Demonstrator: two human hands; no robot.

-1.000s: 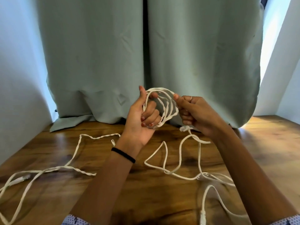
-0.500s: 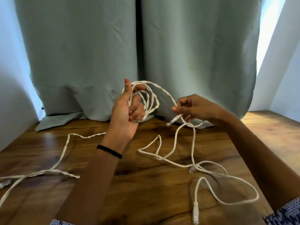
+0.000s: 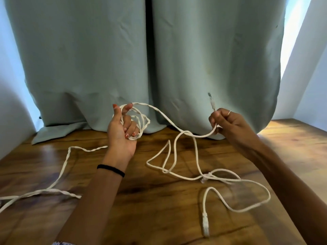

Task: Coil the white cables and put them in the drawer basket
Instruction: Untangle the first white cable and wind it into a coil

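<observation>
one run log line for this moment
left hand: holds cable coil | right hand: pinches cable end, plug up | loose cable: on wooden table

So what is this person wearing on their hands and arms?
The left hand has orange-red painted nails and a thin black band round the wrist. The right hand wears a slim ring. Both forearms are bare; a patterned sleeve edge peeks in at the bottom.

Right hand (image 3: 228, 124) farther right, plug (image 3: 212, 101) raised

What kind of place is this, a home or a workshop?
Probably a home room: pale green curtains hang to a wooden surface between white walls. Loose white cables lie there; no tools show.
</observation>
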